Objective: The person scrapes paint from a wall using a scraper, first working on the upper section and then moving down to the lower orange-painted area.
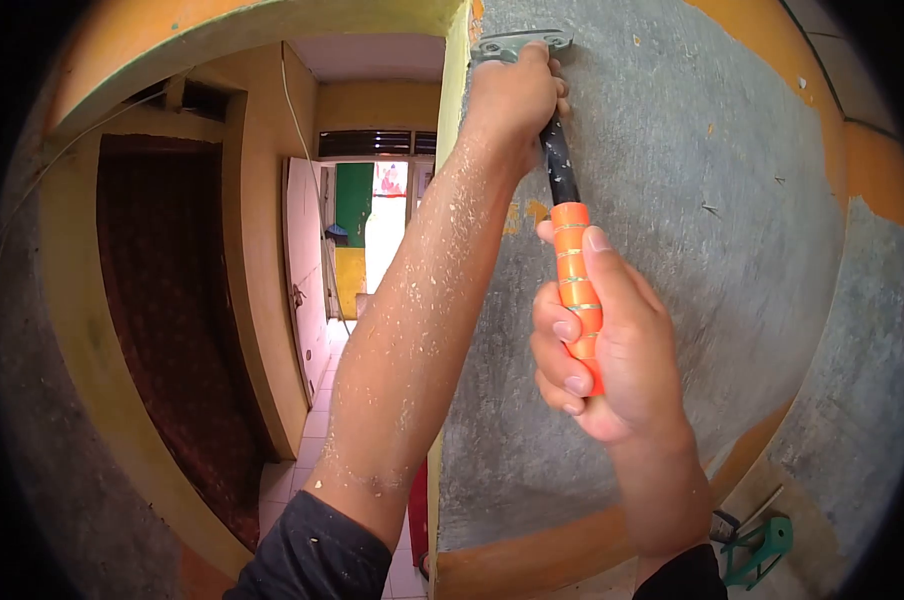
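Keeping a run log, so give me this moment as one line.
left hand: at scraper head | right hand: grips orange handle | head: high at grey wall

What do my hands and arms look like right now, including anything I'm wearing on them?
Your left hand and right hand are bare, without gloves. Pale flecks dot your left forearm. The left sleeve and right sleeve are dark. The right hand's fingernails look short.

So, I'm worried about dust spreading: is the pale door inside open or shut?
Open: the pale door stands swung aside, with a green surface visible beyond it.
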The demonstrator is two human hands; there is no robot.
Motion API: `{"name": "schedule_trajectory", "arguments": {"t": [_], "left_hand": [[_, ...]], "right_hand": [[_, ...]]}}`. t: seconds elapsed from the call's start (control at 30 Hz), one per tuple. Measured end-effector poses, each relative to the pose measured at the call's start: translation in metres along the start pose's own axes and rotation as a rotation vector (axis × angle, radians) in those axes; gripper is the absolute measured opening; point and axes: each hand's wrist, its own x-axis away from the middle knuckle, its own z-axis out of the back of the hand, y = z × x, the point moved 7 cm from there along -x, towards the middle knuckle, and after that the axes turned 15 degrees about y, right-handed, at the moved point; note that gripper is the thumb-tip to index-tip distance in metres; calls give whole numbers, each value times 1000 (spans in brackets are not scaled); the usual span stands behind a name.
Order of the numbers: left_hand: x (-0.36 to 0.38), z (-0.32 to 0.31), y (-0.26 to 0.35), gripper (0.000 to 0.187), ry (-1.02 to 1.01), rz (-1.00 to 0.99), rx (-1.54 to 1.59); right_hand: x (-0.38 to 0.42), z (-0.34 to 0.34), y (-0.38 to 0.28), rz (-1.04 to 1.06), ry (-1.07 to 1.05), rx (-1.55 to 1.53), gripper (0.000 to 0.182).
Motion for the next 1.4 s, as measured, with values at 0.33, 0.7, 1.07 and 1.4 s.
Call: {"name": "schedule_trajectory", "arguments": {"t": [0.33,0.7,1.07,1.4], "left_hand": [[28,23,-12,28,-1,19,1],[33,26,-12,27,-4,69,61],[24,19,-5,25,-41,26,43],[-4,7,7,25,-24,4,57]], "right_hand": [[26,8,14,-109,-1,45,40],[31,6,13,-114,19,78,41],[28,-3,1,-74,73,94,42],[8,-11,-13,-23,13,89,38]]}}
